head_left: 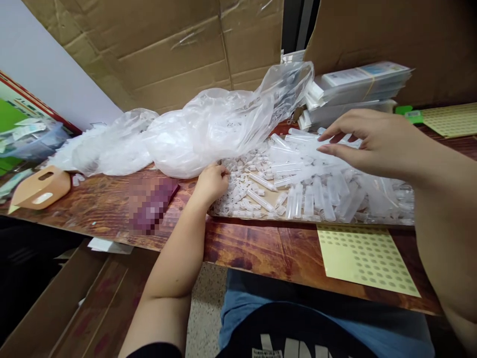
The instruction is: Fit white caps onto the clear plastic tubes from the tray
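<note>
Tubes (309,201) crowd the right of the tray (242,217), near the front edge of the table (253,243). The right hand (367,139), thumb and fingers parted, is above them; the left hand (213,184) curls at the tray's left edge, its grip unclear.

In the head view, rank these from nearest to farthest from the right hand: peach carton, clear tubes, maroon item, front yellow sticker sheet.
From the right hand:
1. Clear tubes: spread just below the fingers.
2. Front yellow sticker sheet: at the table's front edge.
3. Maroon item: left of the left hand.
4. Peach carton: far left.
</note>
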Motion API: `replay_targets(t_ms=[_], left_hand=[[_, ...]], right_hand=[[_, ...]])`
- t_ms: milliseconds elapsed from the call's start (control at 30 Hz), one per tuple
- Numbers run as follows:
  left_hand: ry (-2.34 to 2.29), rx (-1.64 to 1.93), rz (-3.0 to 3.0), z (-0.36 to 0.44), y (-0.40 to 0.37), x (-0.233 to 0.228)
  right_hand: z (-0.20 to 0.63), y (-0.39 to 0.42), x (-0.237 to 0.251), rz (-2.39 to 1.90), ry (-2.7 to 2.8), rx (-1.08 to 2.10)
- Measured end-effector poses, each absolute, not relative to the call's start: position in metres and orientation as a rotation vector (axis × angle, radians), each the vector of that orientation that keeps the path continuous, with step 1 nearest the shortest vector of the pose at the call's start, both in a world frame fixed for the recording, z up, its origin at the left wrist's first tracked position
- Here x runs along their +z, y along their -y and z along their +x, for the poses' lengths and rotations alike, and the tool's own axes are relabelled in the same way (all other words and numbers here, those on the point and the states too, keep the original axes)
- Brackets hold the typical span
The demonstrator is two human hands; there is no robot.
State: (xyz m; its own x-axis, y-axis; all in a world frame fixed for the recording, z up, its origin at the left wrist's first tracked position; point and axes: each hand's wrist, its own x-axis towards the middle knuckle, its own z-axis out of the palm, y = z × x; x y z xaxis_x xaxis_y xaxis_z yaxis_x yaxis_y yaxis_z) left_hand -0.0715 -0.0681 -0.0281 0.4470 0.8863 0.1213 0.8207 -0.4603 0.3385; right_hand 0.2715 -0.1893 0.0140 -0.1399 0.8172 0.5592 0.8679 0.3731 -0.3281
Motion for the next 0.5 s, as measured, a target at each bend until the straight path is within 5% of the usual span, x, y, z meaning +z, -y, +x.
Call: replay_targets(t_ms=[267,500], left_hand=[[-1.287,0.878,2.178,-0.058,0.070,-0.013],[-1.408,0.569,2.576,-0.023,0.021,0.027]], right_hand=[[0.179,0.155,0.010,-1.192,2.412,0.105],[0.103,0.116,0.005,-1.262,2.809,0.263]])
